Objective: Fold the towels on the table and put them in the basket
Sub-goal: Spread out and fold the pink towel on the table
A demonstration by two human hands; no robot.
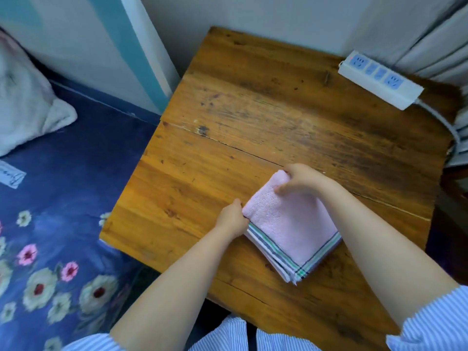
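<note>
Folding step, near done: left hand (231,220) and right hand (300,179) each grip folded towel (286,224) on bench (253,110). Next: lift to basket, unseen.

Your pink towel (286,224) sits folded into a small stack on the wooden table (253,110), striped borders showing along its near edges. Your left hand (231,220) pinches the folded edge on the left side; your right hand (301,179) grips the far corner, fingers curled over it. The right-hand fingers are motion-blurred, so grip depth is unclear. A white power strip (379,78) with blue sockets lies at the far right corner of the table. A blue floral bedcover (63,236) lies to the left, with a white pillow (25,105) on it.
</note>
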